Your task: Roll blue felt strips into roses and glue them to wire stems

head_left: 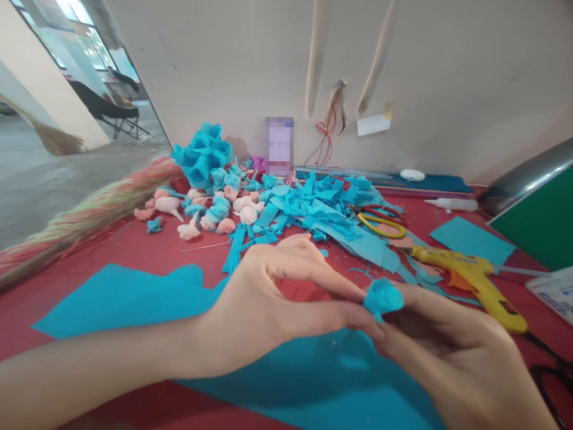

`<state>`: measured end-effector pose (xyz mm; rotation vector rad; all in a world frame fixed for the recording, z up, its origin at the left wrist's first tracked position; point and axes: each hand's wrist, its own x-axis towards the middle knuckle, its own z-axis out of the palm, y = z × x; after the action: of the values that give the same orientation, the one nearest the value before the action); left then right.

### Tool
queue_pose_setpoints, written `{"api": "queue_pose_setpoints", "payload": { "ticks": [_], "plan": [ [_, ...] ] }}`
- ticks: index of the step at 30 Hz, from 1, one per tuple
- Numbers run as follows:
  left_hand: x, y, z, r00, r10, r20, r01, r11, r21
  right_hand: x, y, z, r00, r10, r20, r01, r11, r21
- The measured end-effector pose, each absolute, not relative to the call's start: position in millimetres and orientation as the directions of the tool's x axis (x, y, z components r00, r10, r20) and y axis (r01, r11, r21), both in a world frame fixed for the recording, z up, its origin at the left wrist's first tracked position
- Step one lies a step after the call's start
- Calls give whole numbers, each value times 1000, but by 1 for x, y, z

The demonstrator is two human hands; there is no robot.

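Note:
Between both hands, right of the middle, is a small blue crepe-paper flower (383,296) with its petals facing up. My left hand (286,292) reaches across from the left and pinches the flower's side between thumb and fingertips. From the lower right, my right hand (456,346) holds the flower at its base, the thumb near my left thumb; its other fingers are partly hidden. Below the hands, a large sheet of blue crepe paper (286,382) lies on the red tabletop (134,394).
Finished pink, white and blue paper flowers (219,209) heap at the back left. Blue paper strips (322,209) pile up beside yellow-handled scissors (382,226). A yellow glue gun (474,280) lies at right, near a white glue bottle (452,204). A phone (280,146) leans on the wall.

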<state>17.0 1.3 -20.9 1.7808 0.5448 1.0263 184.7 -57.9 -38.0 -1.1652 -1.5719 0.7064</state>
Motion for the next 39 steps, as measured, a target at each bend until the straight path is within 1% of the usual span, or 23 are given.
{"api": "queue_pose_setpoints", "payload": {
  "ticks": [4,7,10,14,20,24,26,29,34,39],
  "plan": [
    [17,2,-21,543,740,397,-69,-432,899,183,-57,-36,-17,944,331,328,317,-890],
    [17,2,-20,550,733,400,-63,-441,895,181,-55,-34,-9,945,326,336,310,-889],
    [17,2,-20,545,728,415,-62,-458,887,180,-55,-34,2,928,374,372,346,-861],
    [15,1,-20,550,744,381,-32,-437,899,182,-56,-31,7,890,456,461,402,-791],
    [18,3,-17,573,753,323,-36,-370,928,182,-55,-31,-18,884,468,499,413,-762],
    [19,3,-18,583,737,342,-63,-379,923,181,-56,-33,-25,871,490,517,431,-740],
    [19,3,-19,577,733,360,-71,-394,916,180,-56,-33,0,862,507,509,436,-742],
    [18,2,-20,564,731,384,-78,-416,906,177,-57,-31,52,852,520,530,418,-738],
    [18,1,-20,566,722,399,-59,-447,893,171,-53,-28,147,847,511,628,319,-710],
    [19,2,-19,561,730,391,-52,-440,896,170,-51,-27,166,851,499,627,299,-719]
  ]
}}
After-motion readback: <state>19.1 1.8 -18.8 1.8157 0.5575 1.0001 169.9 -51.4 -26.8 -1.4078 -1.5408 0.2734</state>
